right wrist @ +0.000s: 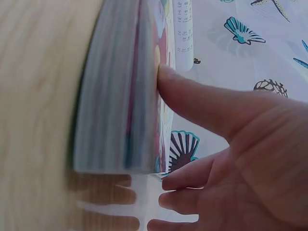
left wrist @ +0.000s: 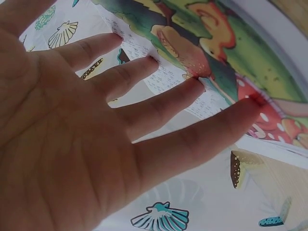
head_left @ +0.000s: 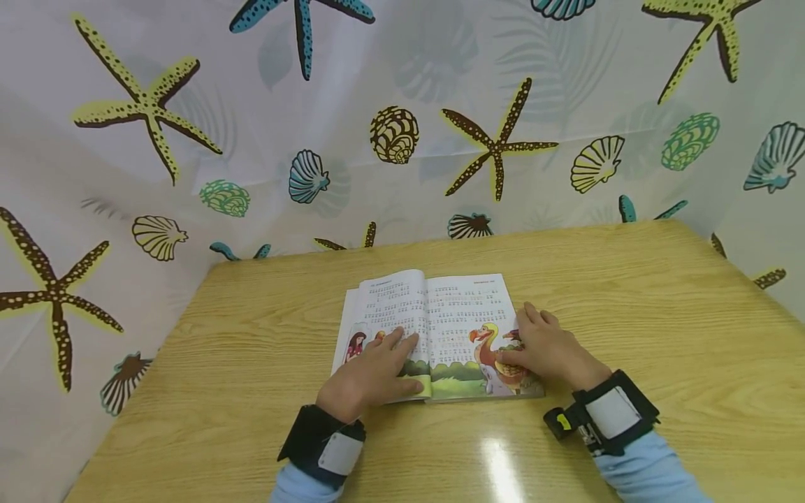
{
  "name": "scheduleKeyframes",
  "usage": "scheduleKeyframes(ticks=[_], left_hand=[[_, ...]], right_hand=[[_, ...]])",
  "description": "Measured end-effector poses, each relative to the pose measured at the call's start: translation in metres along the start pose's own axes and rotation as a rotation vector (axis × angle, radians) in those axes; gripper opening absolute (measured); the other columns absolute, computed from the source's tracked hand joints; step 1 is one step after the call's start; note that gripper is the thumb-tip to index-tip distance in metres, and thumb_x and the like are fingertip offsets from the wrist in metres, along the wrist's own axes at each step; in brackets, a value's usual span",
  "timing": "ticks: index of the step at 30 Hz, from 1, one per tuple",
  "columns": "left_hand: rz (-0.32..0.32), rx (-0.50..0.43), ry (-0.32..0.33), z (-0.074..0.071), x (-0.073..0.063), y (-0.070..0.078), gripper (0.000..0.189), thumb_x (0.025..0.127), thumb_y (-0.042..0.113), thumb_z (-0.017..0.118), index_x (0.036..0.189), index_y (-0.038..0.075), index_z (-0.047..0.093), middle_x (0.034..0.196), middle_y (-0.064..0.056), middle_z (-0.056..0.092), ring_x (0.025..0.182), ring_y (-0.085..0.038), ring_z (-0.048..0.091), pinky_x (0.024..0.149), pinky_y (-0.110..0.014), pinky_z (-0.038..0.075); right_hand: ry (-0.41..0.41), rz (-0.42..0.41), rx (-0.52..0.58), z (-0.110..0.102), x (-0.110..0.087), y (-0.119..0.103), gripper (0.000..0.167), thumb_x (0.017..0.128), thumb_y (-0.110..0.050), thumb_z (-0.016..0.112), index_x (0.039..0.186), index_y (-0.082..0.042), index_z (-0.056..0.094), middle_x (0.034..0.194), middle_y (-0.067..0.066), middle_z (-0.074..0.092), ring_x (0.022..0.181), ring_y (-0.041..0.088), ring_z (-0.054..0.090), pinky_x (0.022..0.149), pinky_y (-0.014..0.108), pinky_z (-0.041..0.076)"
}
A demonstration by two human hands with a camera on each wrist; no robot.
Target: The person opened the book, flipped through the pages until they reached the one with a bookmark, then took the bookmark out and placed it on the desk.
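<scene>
An open picture book (head_left: 465, 300) lies on the table, text above and coloured drawings below on both pages. My left hand (head_left: 377, 370) rests on the left page near the spine, fingers spread. In the left wrist view the straight fingers of that hand (left wrist: 159, 110) have their tips at an illustrated page (left wrist: 274, 57). At the book's right edge is my right hand (head_left: 550, 349), its thumb on the drawing of a large bird (head_left: 487, 349). The right wrist view shows the thick page block (right wrist: 110, 96), with the right hand's thumb (right wrist: 192, 96) at its upper edge and the other fingers extended beside it.
The light wooden table (head_left: 251, 335) extends around the book on all sides. Behind it hangs a pale cloth (head_left: 352, 84) printed with starfish and shells, which also runs down the left and right sides. Both wrists wear black straps (head_left: 619, 412) over light blue sleeves.
</scene>
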State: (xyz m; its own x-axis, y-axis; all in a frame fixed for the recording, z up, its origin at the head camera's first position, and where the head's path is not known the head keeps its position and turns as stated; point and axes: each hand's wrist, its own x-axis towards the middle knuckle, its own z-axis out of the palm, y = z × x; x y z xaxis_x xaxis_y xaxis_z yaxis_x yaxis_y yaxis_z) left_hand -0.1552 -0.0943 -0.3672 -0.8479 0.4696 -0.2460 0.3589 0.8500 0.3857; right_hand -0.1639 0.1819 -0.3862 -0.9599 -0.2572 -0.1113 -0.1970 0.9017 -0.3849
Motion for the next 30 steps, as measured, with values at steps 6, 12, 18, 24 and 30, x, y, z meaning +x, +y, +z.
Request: scheduleKeyframes(ticks=[6, 12, 18, 24, 30], left_hand=[[-0.001, 0.004, 0.001, 0.0, -0.001, 0.0, 0.073, 0.093, 0.03, 0.074, 0.154, 0.007, 0.042, 0.161, -0.019, 0.033, 0.146, -0.042, 0.032, 0.113, -0.06, 0.033], [-0.005, 0.013, -0.006, 0.001, 0.0, -0.001, 0.073, 0.093, 0.031, 0.074, 0.154, 0.008, 0.042, 0.161, -0.019, 0.033, 0.147, -0.04, 0.032, 0.115, -0.057, 0.032], [-0.003, 0.017, -0.014, 0.001, 0.0, -0.001, 0.073, 0.094, 0.032, 0.074, 0.155, 0.008, 0.041, 0.161, -0.019, 0.032, 0.147, -0.04, 0.031, 0.115, -0.057, 0.031], [-0.005, 0.007, -0.02, -0.001, -0.001, 0.001, 0.073, 0.094, 0.031, 0.074, 0.155, 0.007, 0.041, 0.162, -0.019, 0.031, 0.146, -0.042, 0.032, 0.113, -0.059, 0.033], [0.0, 0.002, -0.024, -0.001, -0.001, 0.0, 0.073, 0.094, 0.031, 0.073, 0.156, 0.008, 0.041, 0.161, -0.017, 0.032, 0.146, -0.04, 0.034, 0.114, -0.058, 0.032]], right_hand=[[0.008, -0.011, -0.018, 0.0, -0.001, -0.002, 0.083, 0.093, -0.036, 0.075, 0.138, 0.024, 0.04, 0.151, 0.043, 0.027, 0.134, 0.064, 0.03, 0.093, 0.076, 0.041], [0.273, -0.072, -0.087, 0.006, 0.001, -0.01, 0.052, 0.086, -0.016, 0.082, 0.122, 0.014, 0.061, 0.126, 0.033, 0.061, 0.111, 0.047, 0.06, 0.085, 0.059, 0.054], [0.501, -0.131, 0.02, 0.009, 0.003, -0.013, 0.016, 0.084, 0.008, 0.074, 0.099, 0.009, 0.07, 0.081, 0.018, 0.071, 0.061, 0.019, 0.058, 0.051, 0.033, 0.049], [0.314, -0.217, 0.233, 0.008, 0.003, -0.014, 0.027, 0.103, -0.013, 0.06, 0.117, 0.009, 0.066, 0.091, 0.017, 0.07, 0.075, 0.022, 0.064, 0.064, 0.033, 0.053], [-0.056, -0.355, 0.521, 0.013, 0.0, -0.038, 0.054, 0.113, -0.031, 0.028, 0.155, 0.003, 0.035, 0.156, 0.023, 0.039, 0.143, 0.041, 0.037, 0.115, 0.06, 0.028]])
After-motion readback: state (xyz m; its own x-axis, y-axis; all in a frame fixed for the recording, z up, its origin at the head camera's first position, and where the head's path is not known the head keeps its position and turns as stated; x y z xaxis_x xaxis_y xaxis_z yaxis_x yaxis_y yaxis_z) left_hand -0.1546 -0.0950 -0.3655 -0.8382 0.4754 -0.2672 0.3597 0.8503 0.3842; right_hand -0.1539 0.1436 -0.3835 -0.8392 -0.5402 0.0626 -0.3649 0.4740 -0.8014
